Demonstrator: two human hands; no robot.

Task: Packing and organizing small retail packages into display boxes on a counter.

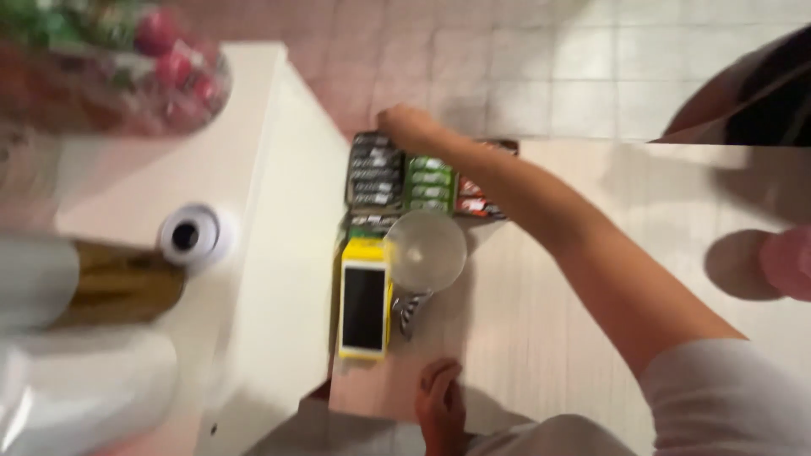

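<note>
The picture is blurred by motion. My right arm reaches across the pale counter (pixel 524 338), and my right hand (pixel 407 127) lies on the far end of a display box (pixel 422 179) with rows of dark, green and red candy packs. Its fingers curl over the dark packs, and the blur hides whether they grip one. My left hand (pixel 439 407) rests flat on the counter's near edge, holding nothing. Just in front of it lie a yellow-cased handheld terminal with a dark screen (pixel 365 308) and a round clear bowl (pixel 425 249).
A lower white counter (pixel 270 253) at left carries a white paper roll (pixel 191 236), a gold-brown object (pixel 118 285), white plastic bags (pixel 76 388) and a clear bag of red and green items (pixel 127 59). A dark shape (pixel 760 93) and something pink (pixel 790 262) sit at right. Tiled floor lies beyond.
</note>
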